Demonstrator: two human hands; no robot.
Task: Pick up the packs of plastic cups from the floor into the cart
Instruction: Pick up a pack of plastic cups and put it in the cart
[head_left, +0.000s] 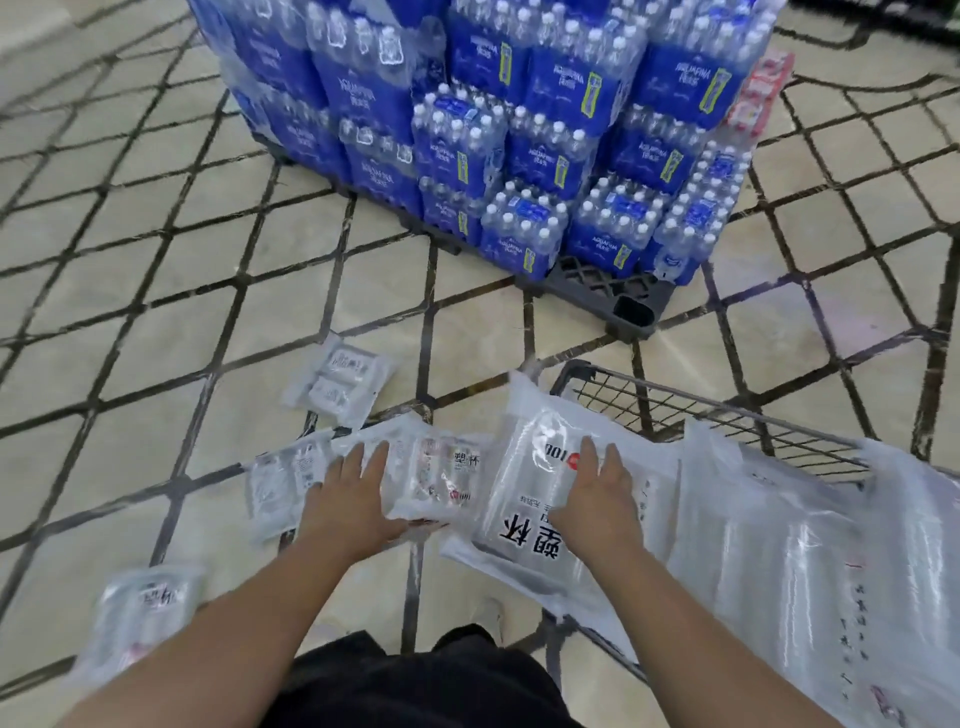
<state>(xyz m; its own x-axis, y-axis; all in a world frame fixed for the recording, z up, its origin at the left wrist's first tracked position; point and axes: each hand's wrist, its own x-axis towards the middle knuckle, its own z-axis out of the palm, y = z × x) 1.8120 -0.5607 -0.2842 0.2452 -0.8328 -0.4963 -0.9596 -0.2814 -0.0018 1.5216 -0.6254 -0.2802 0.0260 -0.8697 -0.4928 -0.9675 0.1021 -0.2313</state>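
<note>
Though partly over its rim, cup packs (779, 551) in the wire cart (644, 397)

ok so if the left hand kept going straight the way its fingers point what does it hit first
The left hand lies flat on one pack. Past that pack's far edge, the small pack on the floor looks first in line, likely near its right side, though depth is unclear.

Loose packs (337, 382) lie on the floor (156, 338) left of the cart (675, 404), more packs (779, 545) in it, bottles (519, 130) on a pallet (613, 291) beyond.
</note>
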